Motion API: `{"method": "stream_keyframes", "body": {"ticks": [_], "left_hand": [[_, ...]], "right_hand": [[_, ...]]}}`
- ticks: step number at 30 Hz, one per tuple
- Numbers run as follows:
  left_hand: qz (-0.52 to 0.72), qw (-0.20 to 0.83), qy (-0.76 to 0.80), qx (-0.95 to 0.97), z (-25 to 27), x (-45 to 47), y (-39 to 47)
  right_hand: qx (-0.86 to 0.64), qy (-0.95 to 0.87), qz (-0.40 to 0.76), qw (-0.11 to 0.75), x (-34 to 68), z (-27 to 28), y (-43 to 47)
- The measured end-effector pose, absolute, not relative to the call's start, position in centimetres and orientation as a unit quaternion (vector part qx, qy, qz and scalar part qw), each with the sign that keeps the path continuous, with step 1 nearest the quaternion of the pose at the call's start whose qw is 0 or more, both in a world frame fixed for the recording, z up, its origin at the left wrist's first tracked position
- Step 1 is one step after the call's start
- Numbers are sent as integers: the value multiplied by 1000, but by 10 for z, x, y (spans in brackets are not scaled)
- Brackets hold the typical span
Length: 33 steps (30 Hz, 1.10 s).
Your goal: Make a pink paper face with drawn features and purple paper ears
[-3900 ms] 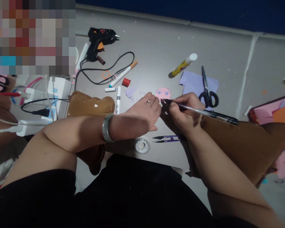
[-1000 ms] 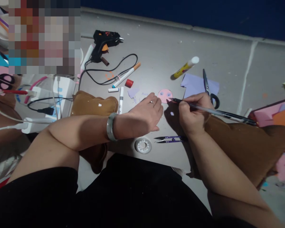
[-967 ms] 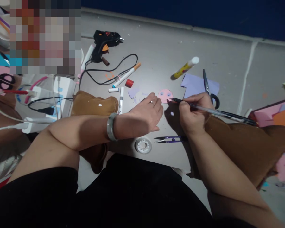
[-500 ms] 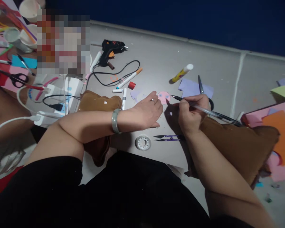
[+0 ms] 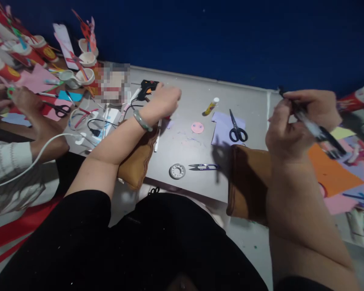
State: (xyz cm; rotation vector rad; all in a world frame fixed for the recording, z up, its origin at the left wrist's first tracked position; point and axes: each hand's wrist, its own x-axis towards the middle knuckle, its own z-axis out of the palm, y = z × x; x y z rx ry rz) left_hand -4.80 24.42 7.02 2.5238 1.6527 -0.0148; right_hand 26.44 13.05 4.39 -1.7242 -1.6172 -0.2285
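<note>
My right hand is raised above the right side of the table, closed around a pen with a clear barrel, blurred by motion. My left hand hovers in front of the black glue gun, its fingers bent down and mostly hidden, so I cannot tell what they hold. A pink paper disc with two drawn eyes lies between the hands. Beside it are a purple paper piece, black-handled scissors and a yellow glue stick. Closer to me lie thread snips and a tape roll.
Brown cushions sit under both forearms. At left, a co-worker's hands work near paper cups, a power strip and cables. Orange paper and other coloured sheets lie at right. A dark blue panel stands behind.
My right hand has lifted away from the pink disc to the right, still with the pen. My left hand has left the disc's edge and moved left and farther back. The view has shifted.
</note>
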Motion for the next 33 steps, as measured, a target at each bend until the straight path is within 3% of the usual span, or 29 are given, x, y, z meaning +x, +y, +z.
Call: {"method": "stream_keyframes", "body": {"ticks": [2, 6, 10, 19, 24, 33], "left_hand": [[-46, 94, 625, 773, 84, -60, 260], [-61, 109, 680, 722, 93, -82, 273], [-54, 122, 704, 697, 79, -96, 270], [-35, 158, 721, 673, 57, -118, 274], [-29, 153, 715, 682, 51, -115, 273], [-50, 141, 674, 723, 42, -118, 278]], "right_hand": [[-679, -649, -134, 317, 282, 56, 144], [-712, -659, -40, 239, 303, 49, 188], [-757, -615, 28, 217, 318, 22, 215], [-788, -581, 46, 202, 371, -21, 215], [-833, -544, 64, 76, 365, -18, 218], [-812, -564, 75, 126, 358, -23, 216]]}}
